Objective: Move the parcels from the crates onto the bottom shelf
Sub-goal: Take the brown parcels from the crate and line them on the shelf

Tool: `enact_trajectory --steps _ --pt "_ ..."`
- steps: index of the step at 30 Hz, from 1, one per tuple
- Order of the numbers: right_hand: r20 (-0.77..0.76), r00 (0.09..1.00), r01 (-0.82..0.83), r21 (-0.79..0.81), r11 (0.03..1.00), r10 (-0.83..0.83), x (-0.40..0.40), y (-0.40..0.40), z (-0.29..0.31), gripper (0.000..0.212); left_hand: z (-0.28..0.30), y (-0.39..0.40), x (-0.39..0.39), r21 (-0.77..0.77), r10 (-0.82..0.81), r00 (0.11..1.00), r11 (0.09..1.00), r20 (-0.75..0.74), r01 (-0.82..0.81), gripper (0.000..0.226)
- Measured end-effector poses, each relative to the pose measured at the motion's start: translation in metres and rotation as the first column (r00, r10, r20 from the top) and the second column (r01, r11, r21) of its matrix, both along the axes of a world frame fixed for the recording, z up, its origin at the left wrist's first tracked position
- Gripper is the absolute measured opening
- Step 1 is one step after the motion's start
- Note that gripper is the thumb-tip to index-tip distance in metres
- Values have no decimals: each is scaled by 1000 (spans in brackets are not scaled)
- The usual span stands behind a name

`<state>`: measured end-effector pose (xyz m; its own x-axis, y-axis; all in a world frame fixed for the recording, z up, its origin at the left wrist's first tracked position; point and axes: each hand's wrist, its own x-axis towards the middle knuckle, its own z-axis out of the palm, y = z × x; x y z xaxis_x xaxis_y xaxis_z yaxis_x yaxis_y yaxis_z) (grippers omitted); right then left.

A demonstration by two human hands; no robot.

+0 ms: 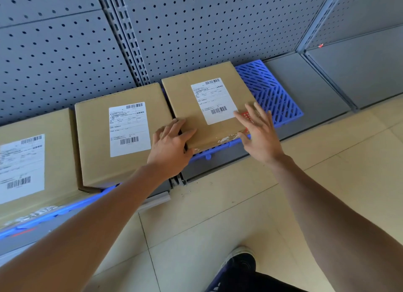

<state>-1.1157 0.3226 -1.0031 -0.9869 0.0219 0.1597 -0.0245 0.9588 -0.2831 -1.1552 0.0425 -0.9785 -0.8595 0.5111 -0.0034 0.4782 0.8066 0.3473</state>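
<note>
Three brown cardboard parcels with white shipping labels stand in a row on the bottom shelf. The right parcel [196,108] lies on a blue slatted mat [270,91]. My left hand [171,145] rests on its near left corner, fingers laid over the edge between it and the middle parcel [96,139]. My right hand [259,132] is spread with straight fingers at the near right corner of the right parcel, fingertips over its top. The left parcel [56,143] is cut off by the frame's edge. No crate is clearly in view.
A grey pegboard back wall [196,25] rises behind the parcels. Bare grey shelf [305,89] continues right of the blue mat. Beige floor tiles [218,215] lie in front. My shoe [242,261] stands at the bottom, beside a blue edge [216,278].
</note>
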Motion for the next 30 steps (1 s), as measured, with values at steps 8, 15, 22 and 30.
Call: enact_trajectory --steps 8,15,22,30 --pt "38 999 17 168 986 -24 0 -31 7 74 2 3 0 14 33 999 999 36 -33 51" --pt "66 994 -100 176 979 89 -4 -59 12 78 7 2 -1 -7 29 998 1000 60 -29 55" --pt "149 985 -101 117 988 83 -6 -72 21 75 25 -6 2 -31 34 997 999 76 -32 45" --pt "207 975 -108 100 989 86 14 -114 47 53 54 -55 22 -61 103 993 993 59 -100 38"
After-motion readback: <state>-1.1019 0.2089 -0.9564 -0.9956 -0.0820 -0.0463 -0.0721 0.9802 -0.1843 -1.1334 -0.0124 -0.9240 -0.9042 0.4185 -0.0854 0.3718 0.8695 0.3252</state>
